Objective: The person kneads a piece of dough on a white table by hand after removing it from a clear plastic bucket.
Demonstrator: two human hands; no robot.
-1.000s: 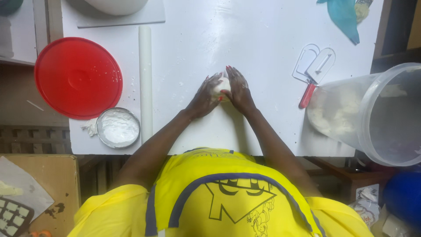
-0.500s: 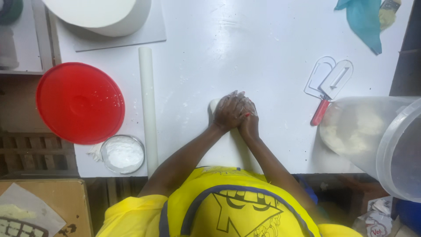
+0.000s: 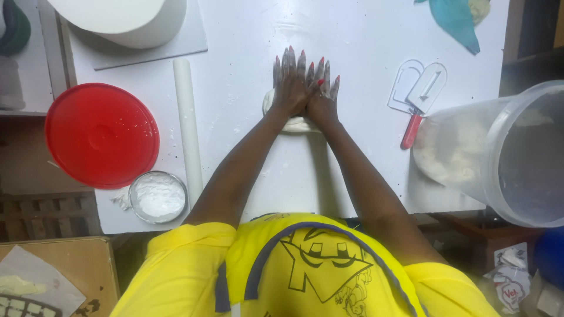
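Bright, even overhead light washed the white work table nearly to glare, cast only soft shadows beside the white plastic rolling pin, left the edges dim, and the picture stayed reasonably sharp

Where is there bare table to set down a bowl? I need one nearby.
Bare: between the rolling pin and the hands on the dough; also above the fingers. Crowded: the scraper and bucket side, and the red lid corner.

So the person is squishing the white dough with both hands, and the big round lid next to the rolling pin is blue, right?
Not quite: the lid is red, not blue, as the head view shows. Both the left hand and right hand do press the white dough, beside the rolling pin.
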